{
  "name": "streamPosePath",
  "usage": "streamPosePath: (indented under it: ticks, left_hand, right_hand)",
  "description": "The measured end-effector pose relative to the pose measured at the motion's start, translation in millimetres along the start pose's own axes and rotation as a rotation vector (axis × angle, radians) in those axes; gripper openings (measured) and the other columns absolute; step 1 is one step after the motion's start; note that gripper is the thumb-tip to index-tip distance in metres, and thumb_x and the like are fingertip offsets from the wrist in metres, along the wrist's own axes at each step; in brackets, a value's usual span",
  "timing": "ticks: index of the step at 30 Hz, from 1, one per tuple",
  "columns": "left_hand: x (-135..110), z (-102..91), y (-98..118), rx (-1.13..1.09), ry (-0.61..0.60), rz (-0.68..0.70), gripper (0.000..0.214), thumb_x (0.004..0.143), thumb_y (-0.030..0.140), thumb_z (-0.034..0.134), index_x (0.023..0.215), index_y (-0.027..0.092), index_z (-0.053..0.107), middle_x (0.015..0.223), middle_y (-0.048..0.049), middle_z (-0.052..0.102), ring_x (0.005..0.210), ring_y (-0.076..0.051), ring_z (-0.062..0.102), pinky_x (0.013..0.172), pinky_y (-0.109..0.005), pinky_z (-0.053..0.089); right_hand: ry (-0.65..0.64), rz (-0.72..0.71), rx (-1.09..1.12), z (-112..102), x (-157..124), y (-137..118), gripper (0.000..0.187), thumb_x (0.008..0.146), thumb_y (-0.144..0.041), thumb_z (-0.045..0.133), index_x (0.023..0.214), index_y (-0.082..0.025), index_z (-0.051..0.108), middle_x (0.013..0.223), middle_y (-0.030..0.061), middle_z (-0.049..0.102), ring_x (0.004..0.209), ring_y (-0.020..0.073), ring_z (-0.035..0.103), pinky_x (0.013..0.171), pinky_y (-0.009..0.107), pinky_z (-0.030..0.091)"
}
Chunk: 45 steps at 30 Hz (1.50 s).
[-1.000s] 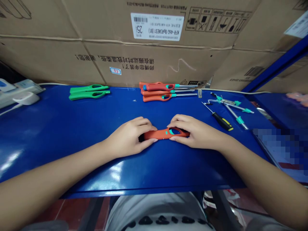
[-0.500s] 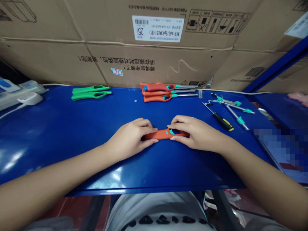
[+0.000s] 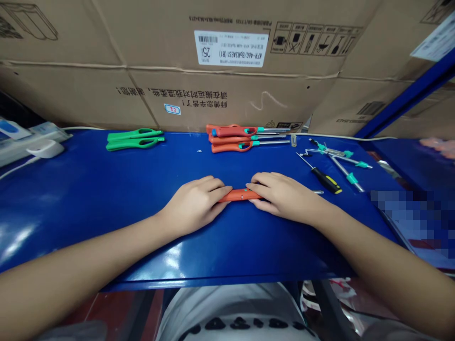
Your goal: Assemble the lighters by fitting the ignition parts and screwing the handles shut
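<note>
An orange long-necked lighter (image 3: 237,194) lies sideways between my hands, just over the blue table. My left hand (image 3: 199,201) is closed on its left end, thumb and fingers pinching the handle. On the other end, my right hand (image 3: 279,195) grips around the trigger part and hides most of it. A narrow side of the handle, with a small green spot, faces up. Beyond my right hand a short piece of metal tube shows.
Several orange lighters (image 3: 231,147) lie along the cardboard box (image 3: 249,99) at the back. Green handle shells (image 3: 135,144) are to their left. A screwdriver (image 3: 326,180) and loose metal tubes with teal parts (image 3: 346,170) lie right. A power strip (image 3: 31,147) sits far left.
Both hands have rolled the lighter, so its narrow side now faces up and the trigger opening no longer shows. The metal tube end has come into sight past my right hand.
</note>
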<state>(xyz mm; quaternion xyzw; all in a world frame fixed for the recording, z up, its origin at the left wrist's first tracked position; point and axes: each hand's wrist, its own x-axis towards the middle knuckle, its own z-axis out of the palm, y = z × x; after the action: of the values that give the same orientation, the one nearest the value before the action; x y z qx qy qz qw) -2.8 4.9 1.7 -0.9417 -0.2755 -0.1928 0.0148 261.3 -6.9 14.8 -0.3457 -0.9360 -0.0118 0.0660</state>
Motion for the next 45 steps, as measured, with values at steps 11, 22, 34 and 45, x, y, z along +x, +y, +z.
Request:
streamPosePath:
  ticks: [11,22,34,45]
  left_hand:
    - [3,-4.2,-9,-0.187,0.024,0.007,0.026,0.103,0.024,0.051,0.116,0.011,0.070,0.095,-0.0109,0.071,0.086,-0.021,0.064,0.078,-0.033,0.054]
    - [5,-12.6,-17,-0.229,0.039,-0.025,0.026,0.101,0.022,0.052,0.115,0.010,0.070,0.093,-0.0108,0.069,0.084,-0.020,0.064,0.075,-0.032,0.053]
    - [13,-15.3,-5,-1.196,-0.171,-0.662,0.032,0.092,0.045,0.067,0.097,0.014,0.075,0.073,-0.0049,0.071,0.056,-0.012,0.058,0.049,-0.022,0.047]
    - [11,-22.2,1,-1.027,-0.228,-0.484,0.045,0.099,0.055,0.051,0.099,0.015,0.074,0.073,-0.0027,0.069,0.055,-0.012,0.059,0.049,-0.023,0.050]
  right_hand:
    - [0.009,0.063,0.224,-5,-1,3,0.033,0.105,-0.036,0.047,0.116,-0.015,0.069,0.110,0.0124,0.068,0.097,0.0235,0.066,0.085,0.037,0.053]
    - [0.075,0.107,-0.011,-16,-9,17,0.038,0.104,-0.039,0.045,0.089,-0.016,0.071,0.077,0.0082,0.068,0.073,0.0223,0.060,0.074,0.035,0.042]
    - [0.092,0.080,0.182,-13,-5,11,0.039,0.105,-0.041,0.045,0.132,-0.017,0.058,0.120,0.0135,0.070,0.108,0.0273,0.064,0.092,0.043,0.047]
    - [0.028,0.049,0.367,-11,-4,-5,0.032,0.106,-0.038,0.043,0.123,-0.019,0.063,0.106,0.0086,0.067,0.092,0.0193,0.065,0.081,0.031,0.051]
